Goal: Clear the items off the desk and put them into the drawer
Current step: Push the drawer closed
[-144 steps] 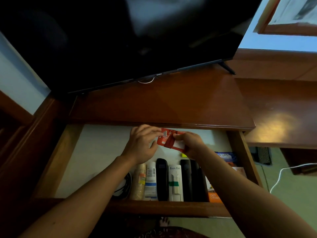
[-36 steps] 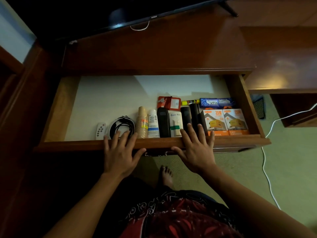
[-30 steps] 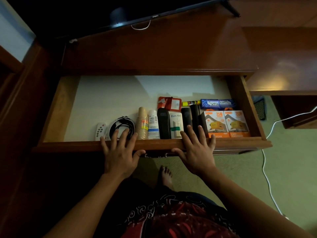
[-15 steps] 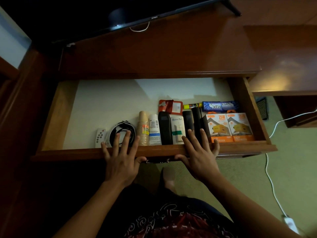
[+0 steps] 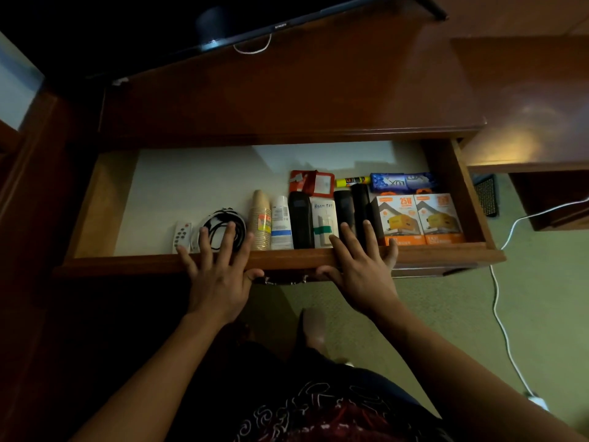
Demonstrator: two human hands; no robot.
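A: Nearest to us, what do we have?

B: Our left hand [image 5: 220,279] and right hand [image 5: 360,269], both flat with fingers spread straight, pressing on the near front rail of the open wooden drawer [image 5: 127,261]. Neither grips anything. The thumbs hang over the front, beside a metal pull we can barely make out.

A: And inside?

B: Along the near edge, left to right: a small white remote with dark buttons [image 5: 181,236], a coiled black cable [image 5: 223,223] partly under our left fingers, a stack of tan paper cups [image 5: 258,218], a white tube with a blue band [image 5: 281,223], a black remote [image 5: 300,218], a white box with handwriting [image 5: 324,218], two black oblong items [image 5: 352,205] half hidden by our right fingers, and two orange-and-white charger boxes [image 5: 417,218].

A: Farther back?

B: A red luggage tag with a clear window [image 5: 312,185], a yellow glue stick [image 5: 352,181], and a blue soft packet [image 5: 403,182]. Its print is too blurred to read.

A: Beyond the drawer?

B: The dark polished wooden desk top [image 5: 287,100], with the black screen's lower edge [image 5: 255,30] cut off at the far side.
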